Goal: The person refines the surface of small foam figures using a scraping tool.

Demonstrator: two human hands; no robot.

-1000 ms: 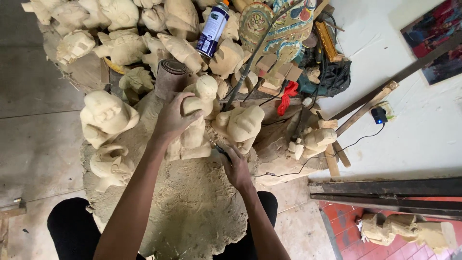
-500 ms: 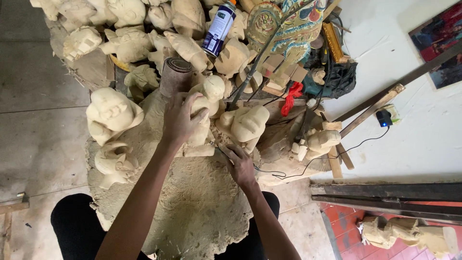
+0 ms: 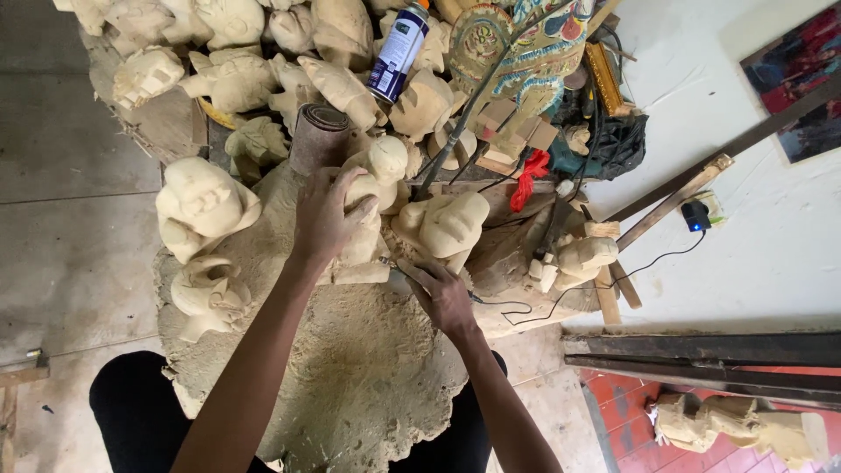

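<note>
Two hands on unpainted wooden figurine (image 3: pixel 372 206): left hand (image 3: pixel 326 215) fingers wrapped round body, right hand (image 3: pixel 442 293) pinching small tool. Stiff, light-ish; thin parts prob fragile, grip torso.

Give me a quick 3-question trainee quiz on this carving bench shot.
1. True or false: the left hand rests on a pale wooden figure.
2. What stands nose-up among the carvings at the top? A) spray can B) paint bucket C) glass jar
3. Fill in: the right hand lies just below the ___ wooden figure beside it.

Key: 1 true; 2 A; 3 rounded
</note>
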